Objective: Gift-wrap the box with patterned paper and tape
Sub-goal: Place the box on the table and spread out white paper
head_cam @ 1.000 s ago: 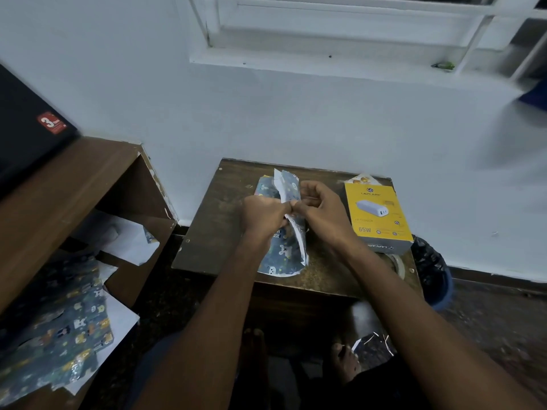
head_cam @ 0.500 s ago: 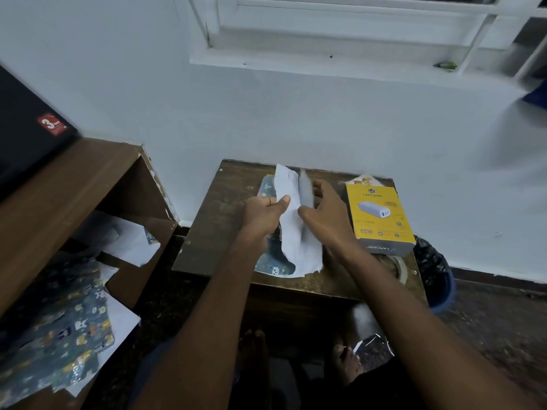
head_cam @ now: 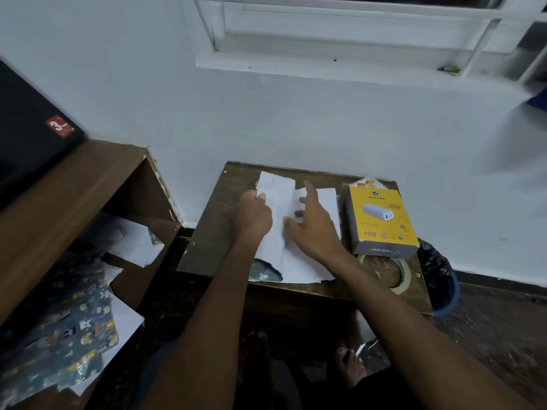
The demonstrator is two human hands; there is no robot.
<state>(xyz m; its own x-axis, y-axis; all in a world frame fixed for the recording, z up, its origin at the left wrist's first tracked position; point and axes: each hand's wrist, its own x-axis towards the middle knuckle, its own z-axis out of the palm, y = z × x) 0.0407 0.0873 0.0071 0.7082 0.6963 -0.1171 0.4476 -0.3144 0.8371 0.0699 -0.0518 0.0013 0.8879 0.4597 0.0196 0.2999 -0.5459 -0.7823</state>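
Box: the yellow box (head_cam: 381, 220) is lying flat at the right of the desk (head_cam: 207, 244), just right of the paper.
Paper: the wrapping paper (head_cam: 284, 250) is lying white side up at mid-frame, its patterned face peeking out at the lower left corner.
Left hand: the left hand (head_cam: 251, 216) is pressing on the paper's left part, fingers curled.
Right hand: the right hand (head_cam: 313, 229) is resting on the paper, fingers spread.
Tape: a tape roll (head_cam: 393, 273) is lying below the box.

Both hands' spread fingers (head_cam: 309, 192) press a white-backed patterned paper sheet (head_cam: 296, 255) flat on the dark wooden worktop (head_cam: 213, 229); a yellow cardboard box (head_cam: 381, 220) stands just right of them.
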